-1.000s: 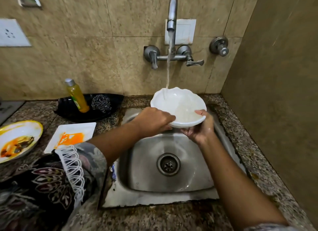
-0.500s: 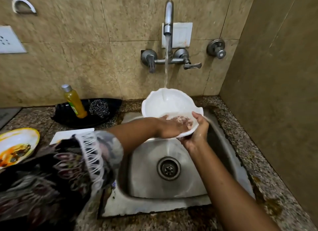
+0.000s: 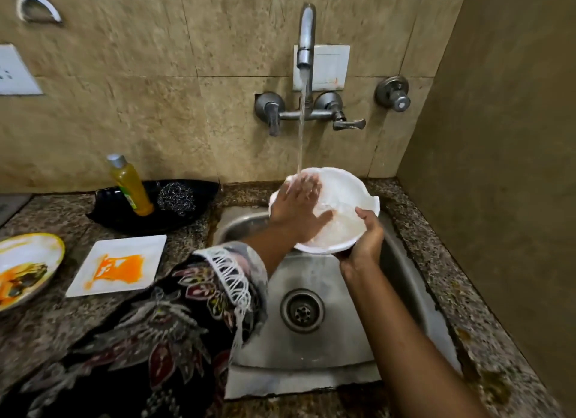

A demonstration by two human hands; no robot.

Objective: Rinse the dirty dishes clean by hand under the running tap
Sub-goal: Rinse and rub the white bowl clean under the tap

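Observation:
A white scalloped bowl (image 3: pixel 346 193) is held tilted over the steel sink (image 3: pixel 330 339), under the stream from the wall tap (image 3: pixel 306 43). My right hand (image 3: pixel 363 241) grips its near right rim, thumb over the edge and fingers underneath. My left hand (image 3: pixel 297 204) lies flat inside the bowl with fingers spread, and the water lands on its fingertips. On the counter to the left lie a square white plate (image 3: pixel 120 265) smeared orange and a yellow-rimmed plate (image 3: pixel 25 268) with orange and dark leftovers.
A black dish (image 3: pixel 187 218) behind the sink's left corner holds a yellow soap bottle (image 3: pixel 131 185) and a steel scrubber (image 3: pixel 176 198). A side wall (image 3: pixel 498 168) closes in on the right. My patterned sleeve (image 3: pixel 174 333) hangs over the counter's front.
My left hand has slid from the bowl's near side up across its inside to the far left rim, into the water stream. The right hand keeps its hold.

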